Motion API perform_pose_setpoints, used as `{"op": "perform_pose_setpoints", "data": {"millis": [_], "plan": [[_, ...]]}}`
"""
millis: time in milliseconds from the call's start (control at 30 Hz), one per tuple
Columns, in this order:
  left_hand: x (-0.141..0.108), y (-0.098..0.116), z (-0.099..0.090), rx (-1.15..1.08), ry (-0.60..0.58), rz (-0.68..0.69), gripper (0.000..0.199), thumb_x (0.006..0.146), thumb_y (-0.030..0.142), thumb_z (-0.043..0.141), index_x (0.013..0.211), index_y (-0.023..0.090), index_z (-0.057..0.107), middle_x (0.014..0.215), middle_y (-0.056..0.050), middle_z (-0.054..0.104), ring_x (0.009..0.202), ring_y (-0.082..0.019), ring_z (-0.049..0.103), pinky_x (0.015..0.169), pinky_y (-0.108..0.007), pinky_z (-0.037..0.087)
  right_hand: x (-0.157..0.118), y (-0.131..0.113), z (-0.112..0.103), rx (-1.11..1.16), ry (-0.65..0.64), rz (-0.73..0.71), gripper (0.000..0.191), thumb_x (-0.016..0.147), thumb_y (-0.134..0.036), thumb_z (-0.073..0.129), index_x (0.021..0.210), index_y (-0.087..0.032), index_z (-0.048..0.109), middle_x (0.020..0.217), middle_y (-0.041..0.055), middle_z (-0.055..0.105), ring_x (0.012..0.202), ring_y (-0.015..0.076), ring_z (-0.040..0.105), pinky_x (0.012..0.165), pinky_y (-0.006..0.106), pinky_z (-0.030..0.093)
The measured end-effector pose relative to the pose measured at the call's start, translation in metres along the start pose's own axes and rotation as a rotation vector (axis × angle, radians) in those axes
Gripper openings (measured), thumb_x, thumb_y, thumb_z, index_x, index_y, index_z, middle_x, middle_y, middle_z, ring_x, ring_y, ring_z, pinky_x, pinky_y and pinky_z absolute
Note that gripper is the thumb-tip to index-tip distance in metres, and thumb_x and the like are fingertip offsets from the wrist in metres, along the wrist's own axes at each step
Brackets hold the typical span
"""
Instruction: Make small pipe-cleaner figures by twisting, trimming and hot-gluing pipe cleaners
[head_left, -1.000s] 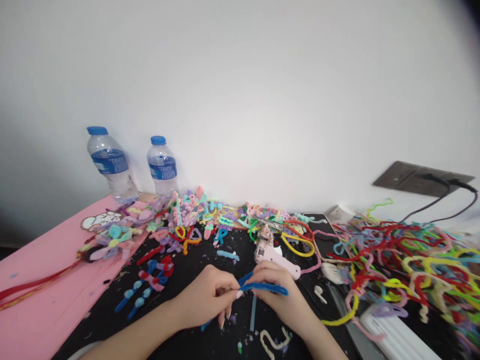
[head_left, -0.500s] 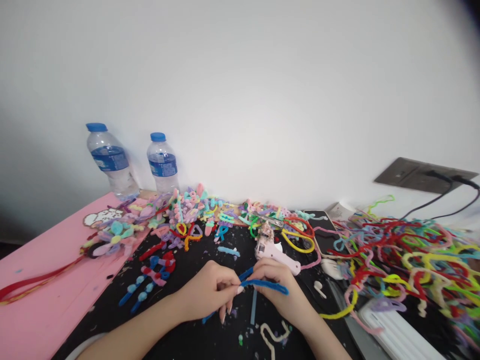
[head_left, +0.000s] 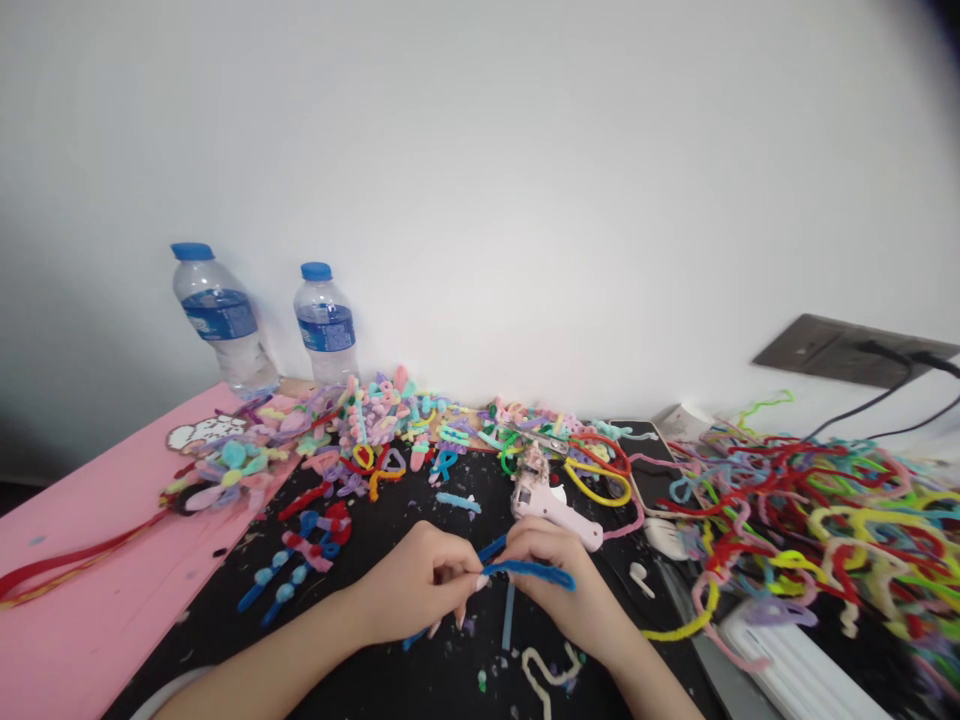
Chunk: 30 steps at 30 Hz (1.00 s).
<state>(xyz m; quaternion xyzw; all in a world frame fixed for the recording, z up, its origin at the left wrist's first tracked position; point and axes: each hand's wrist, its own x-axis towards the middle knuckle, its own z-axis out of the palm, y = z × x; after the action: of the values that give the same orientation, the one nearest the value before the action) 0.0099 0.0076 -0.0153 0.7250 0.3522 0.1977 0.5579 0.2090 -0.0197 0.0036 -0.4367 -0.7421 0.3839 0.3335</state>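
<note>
A blue pipe cleaner [head_left: 536, 571] is bent into a narrow loop between my two hands, above the black mat. My left hand [head_left: 429, 583] pinches it near the middle, and a blue end shows below the fingers. The fingers of my right hand [head_left: 551, 572] are closed on the same strip, whose loop lies across that hand. Just beyond the right hand rests a pale pink glue gun [head_left: 556, 512]. A light blue glue stick or strip [head_left: 508, 616] and a cream pipe cleaner [head_left: 541, 675] lie nearer me.
Colourful pipe cleaners [head_left: 817, 510] heap up at the right, beside a white case [head_left: 795, 665]. Small twisted pieces [head_left: 382, 410] line the back. Two water bottles [head_left: 225, 330] stand at the left by a pink sheet [head_left: 90, 540]. A blue figure [head_left: 289, 570] lies left of my hands.
The fingertips of my left hand have shifted slightly under the blue strip. Both hands otherwise keep nearly the same place and grip.
</note>
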Motion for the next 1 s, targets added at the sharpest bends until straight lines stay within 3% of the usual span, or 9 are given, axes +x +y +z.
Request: {"op": "perform_pose_setpoints", "data": {"millis": [133,300,433,600,1000], "plan": [[0.001,-0.001,-0.001,0.107,0.088,0.050,0.023,0.081,0.026,0.050,0.065,0.013,0.061,0.049,-0.001,0.063,0.038,-0.008,0.046,0.040,-0.016,0.032,0.002,0.005,-0.001,-0.049,0.081,0.002,0.013,0.080,-0.015,0.060,0.087,-0.021,0.068,0.085,0.0036,0.060,0.080,0.0165,0.056,0.072,0.027,0.045],[0.005,-0.003,-0.003,0.110,0.196,-0.003,0.025,0.082,0.027,0.048,0.063,0.014,0.058,0.048,-0.001,0.063,0.039,-0.009,0.048,0.042,-0.016,0.034,0.002,0.015,-0.011,-0.210,0.255,-0.017,0.018,0.078,-0.013,0.061,0.092,-0.022,0.065,0.089,0.0039,0.058,0.061,0.0126,0.048,0.054,0.024,0.041],[0.006,-0.003,-0.005,0.159,0.243,-0.013,0.027,0.082,0.026,0.046,0.059,0.015,0.056,0.047,-0.001,0.063,0.038,-0.007,0.046,0.042,-0.015,0.033,0.000,0.020,-0.018,-0.295,0.366,-0.109,0.013,0.079,-0.015,0.059,0.091,-0.020,0.062,0.090,0.0054,0.058,0.068,0.0147,0.053,0.058,0.025,0.043],[0.005,-0.007,-0.005,0.211,0.233,-0.021,0.026,0.082,0.026,0.046,0.061,0.015,0.056,0.047,0.000,0.063,0.038,-0.008,0.048,0.042,-0.015,0.034,0.002,0.021,-0.020,-0.352,0.370,-0.197,0.017,0.082,-0.014,0.056,0.097,-0.020,0.061,0.092,0.0058,0.061,0.083,0.0175,0.058,0.071,0.027,0.048],[0.006,-0.010,-0.006,0.308,0.233,-0.006,0.026,0.083,0.026,0.044,0.061,0.016,0.055,0.049,0.001,0.063,0.041,-0.009,0.054,0.045,-0.016,0.037,0.002,0.021,-0.023,-0.438,0.376,-0.202,0.014,0.082,-0.013,0.055,0.092,-0.020,0.062,0.089,0.0056,0.063,0.083,0.0175,0.060,0.074,0.027,0.049]]}}
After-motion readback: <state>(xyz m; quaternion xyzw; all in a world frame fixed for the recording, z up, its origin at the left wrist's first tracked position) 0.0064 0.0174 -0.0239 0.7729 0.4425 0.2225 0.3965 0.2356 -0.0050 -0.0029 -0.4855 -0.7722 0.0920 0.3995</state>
